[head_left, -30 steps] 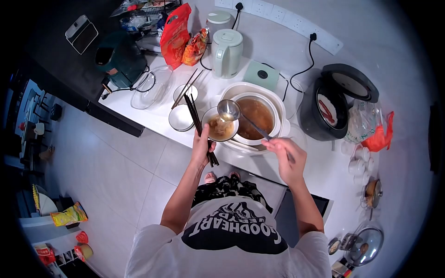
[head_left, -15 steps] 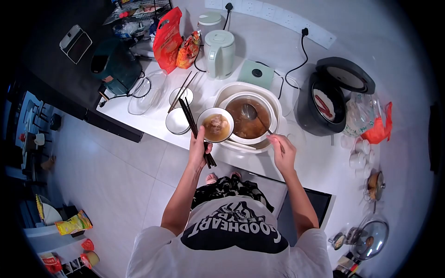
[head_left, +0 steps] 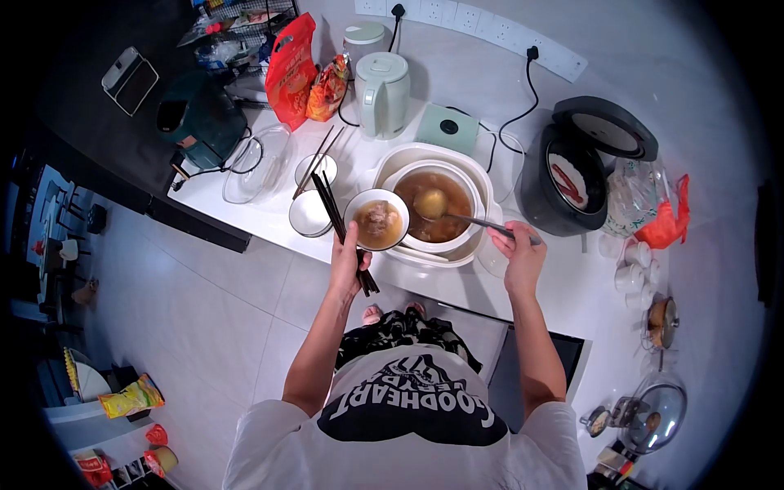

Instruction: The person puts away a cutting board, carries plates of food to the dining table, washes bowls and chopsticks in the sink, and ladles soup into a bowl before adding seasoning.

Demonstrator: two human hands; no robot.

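My left hand (head_left: 349,263) is closed round a small white bowl (head_left: 377,219) of broth with meat, and also grips a bundle of dark chopsticks (head_left: 328,204) that slants past the bowl's left side. My right hand (head_left: 520,253) grips the dark handle of a ladle (head_left: 483,223), whose broth-filled head lies in the soup. The soup (head_left: 445,186) fills a white inner pot (head_left: 483,196) set inside a larger white cooker (head_left: 392,159). My left hand holds the bowl right beside the pot's left rim.
Two white bowls (head_left: 309,214) stand left of the cooker, chopsticks resting across the farther one. Behind are a pale kettle (head_left: 382,98) and a green box with a dark knob (head_left: 447,129). An open rice cooker (head_left: 535,175) stands right, a glass lid (head_left: 249,184) left.
The ladle has turned from lying steep across the pot to nearly level, and its head now holds broth. My right hand has moved right and up. The left hand stays nearly still.
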